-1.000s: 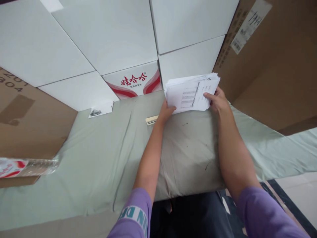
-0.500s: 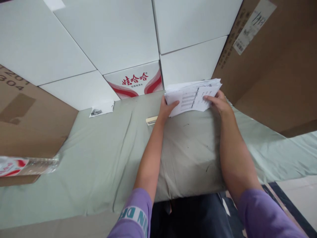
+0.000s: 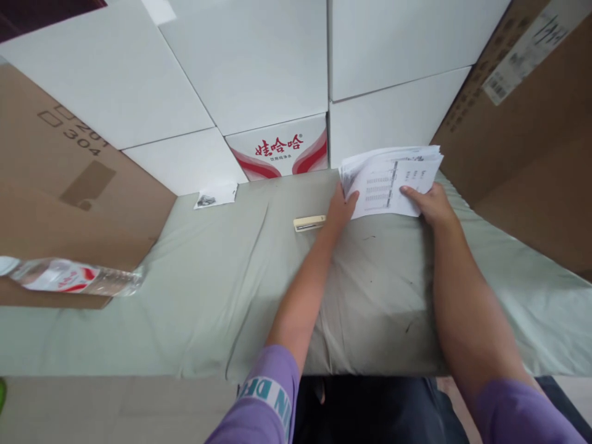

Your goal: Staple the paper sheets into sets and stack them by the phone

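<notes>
Stacked white cartons [image 3: 259, 68] and brown cardboard boxes [image 3: 531, 129] walled in a tabletop [image 3: 194, 296] draped in pale green cloth.

At the far edge of that cloth, both hands gripped one stack of printed papers [image 3: 393, 176]. The left hand [image 3: 341, 209] had its fingers curled round the stack's near left corner, thumb on top. The right hand [image 3: 430, 202] closed on the lower right edge, thumb lying over the top sheet. Held from two sides like this, the loose sheets seemed kept from sliding apart; their far edges were fanned and uneven. The stack sat tilted, its far side propped against the white cartons and its near side low over the cloth, though whether it touched the cloth could not be told.

Just left of the left hand lay a cream stapler [image 3: 309, 223], flat on the cloth and apart from the fingers. Further left, a small printed slip [image 3: 216, 195] lay where the cloth met the cartons. One carton, with red lettering and red swirls [image 3: 280, 151], stood behind the stapler. A clear water bottle [image 3: 74, 277] lay on its side at the far left, well apart from everything else.
</notes>
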{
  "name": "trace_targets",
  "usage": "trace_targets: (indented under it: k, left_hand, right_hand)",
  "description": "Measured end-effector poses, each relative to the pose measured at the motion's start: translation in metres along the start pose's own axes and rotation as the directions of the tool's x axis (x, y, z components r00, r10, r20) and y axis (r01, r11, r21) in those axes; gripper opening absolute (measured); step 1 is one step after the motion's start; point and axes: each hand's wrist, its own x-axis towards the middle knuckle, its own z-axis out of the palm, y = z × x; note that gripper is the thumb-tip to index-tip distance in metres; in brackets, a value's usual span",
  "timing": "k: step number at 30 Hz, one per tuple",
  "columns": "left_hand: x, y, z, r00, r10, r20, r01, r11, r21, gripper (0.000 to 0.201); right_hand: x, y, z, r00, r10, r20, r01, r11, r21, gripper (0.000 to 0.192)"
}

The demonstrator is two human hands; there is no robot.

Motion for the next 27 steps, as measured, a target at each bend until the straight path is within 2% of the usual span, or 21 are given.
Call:
trace_targets:
  k: [3, 6, 10, 12, 15, 18, 21, 24, 27]
  left_hand:
    - [0.003, 0.009, -0.006, 0.996, 0.091, 0.000, -0.091, 0.994, 0.067, 0.051]
    - [0.006, 0.023, -0.026, 0.995, 0.103, -0.009, -0.102, 0.993, 0.061, 0.042]
    - [0.001, 0.043, -0.075, 1.000, 0.002, -0.030, -0.005, 0.993, -0.118, 0.037]
    - [-0.009, 0.049, -0.108, 0.997, -0.075, -0.035, 0.066, 0.974, -0.215, 0.039]
    - [-0.029, 0.050, -0.166, 0.973, -0.210, -0.098, 0.179, 0.949, -0.258, 0.040]
    - [-0.048, 0.042, -0.230, 0.931, -0.345, -0.121, 0.299, 0.909, -0.291, 0.032]
    - [-0.058, 0.025, -0.287, 0.885, -0.350, -0.309, 0.257, 0.918, -0.302, 0.028]
    - [-0.057, 0.003, -0.325, 0.807, -0.341, -0.483, 0.198, 0.926, -0.322, 0.029]
    - [-0.049, -0.020, -0.345, 0.737, -0.343, -0.583, 0.177, 0.929, -0.324, 0.035]
  right_hand:
    - [0.000, -0.010, 0.003, 1.000, -0.013, -0.012, 0.013, 1.000, -0.021, 0.035]
    - [0.003, -0.029, 0.009, 0.998, 0.059, 0.004, -0.059, 0.998, -0.030, 0.036]
    - [-0.002, -0.066, 0.031, 0.960, 0.256, 0.118, -0.265, 0.962, 0.072, 0.032]
    - [-0.013, -0.083, 0.053, 0.940, 0.283, 0.192, -0.305, 0.947, 0.096, 0.030]
    - [-0.036, -0.101, 0.101, 0.930, 0.241, 0.277, -0.285, 0.950, 0.130, 0.032]
    - [-0.058, -0.109, 0.164, 0.918, 0.167, 0.360, -0.257, 0.941, 0.220, 0.034]
    - [-0.071, -0.114, 0.234, 0.880, 0.201, 0.430, -0.354, 0.882, 0.311, 0.034]
    - [-0.073, -0.119, 0.293, 0.827, 0.294, 0.480, -0.483, 0.808, 0.336, 0.030]
    - [-0.073, -0.121, 0.331, 0.801, 0.340, 0.493, -0.539, 0.767, 0.347, 0.035]
